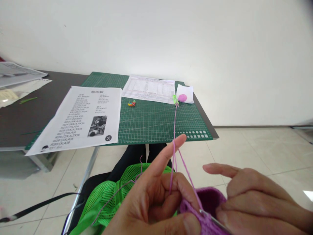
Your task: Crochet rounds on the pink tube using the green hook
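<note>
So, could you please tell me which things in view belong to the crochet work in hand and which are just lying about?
Belonging: purple crochet piece, metal hook, purple yarn; probably printed pattern, coloured clips, green scissors.

Apparently just lying about: black strap, green strips, far-left papers.

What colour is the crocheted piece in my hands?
Purple; the crocheted piece shows best in the head view.

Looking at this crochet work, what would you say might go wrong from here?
The yarn meets the hook near its tip, so it might slip off or split.

It also appears to run up to the scissors, where it could snag.

Another strand trails across the green mesh bag and may tangle if the left hand pulls.
</note>
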`<action>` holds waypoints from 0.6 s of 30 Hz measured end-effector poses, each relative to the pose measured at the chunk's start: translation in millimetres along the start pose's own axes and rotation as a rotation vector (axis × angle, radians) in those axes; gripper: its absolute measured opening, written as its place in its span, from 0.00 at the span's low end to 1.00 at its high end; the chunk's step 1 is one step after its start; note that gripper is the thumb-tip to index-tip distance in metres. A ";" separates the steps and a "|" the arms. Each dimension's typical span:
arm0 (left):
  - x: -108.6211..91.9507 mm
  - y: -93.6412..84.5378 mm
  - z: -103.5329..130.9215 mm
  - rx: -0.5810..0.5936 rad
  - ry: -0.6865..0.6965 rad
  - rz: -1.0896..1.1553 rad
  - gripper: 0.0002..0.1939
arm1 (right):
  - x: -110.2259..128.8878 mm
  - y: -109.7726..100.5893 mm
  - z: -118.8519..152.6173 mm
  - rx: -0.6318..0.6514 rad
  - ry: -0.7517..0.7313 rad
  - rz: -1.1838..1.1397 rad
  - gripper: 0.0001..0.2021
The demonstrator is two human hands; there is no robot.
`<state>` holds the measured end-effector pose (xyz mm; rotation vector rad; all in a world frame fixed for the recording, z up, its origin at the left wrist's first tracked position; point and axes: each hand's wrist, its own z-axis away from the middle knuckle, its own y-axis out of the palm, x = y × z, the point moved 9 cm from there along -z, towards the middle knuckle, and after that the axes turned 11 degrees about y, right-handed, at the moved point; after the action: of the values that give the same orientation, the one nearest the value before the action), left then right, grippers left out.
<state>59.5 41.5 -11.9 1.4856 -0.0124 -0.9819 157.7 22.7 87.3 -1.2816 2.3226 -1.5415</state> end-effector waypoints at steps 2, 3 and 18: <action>-1.5 0.0 -0.5 0.005 0.012 -0.004 0.42 | 0.1 -1.1 -1.9 -0.025 0.012 0.047 0.12; -2.6 0.1 -0.9 0.010 0.023 -0.001 0.41 | 0.0 -1.3 -2.8 -0.029 0.019 0.058 0.10; -9.3 -3.5 1.2 -0.027 0.126 -0.094 0.40 | 6.9 -0.9 -18.9 -0.119 0.108 -0.042 0.16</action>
<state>51.1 46.4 -9.4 1.5316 0.1626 -0.9580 144.8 31.8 99.9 -1.3116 2.5039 -1.5434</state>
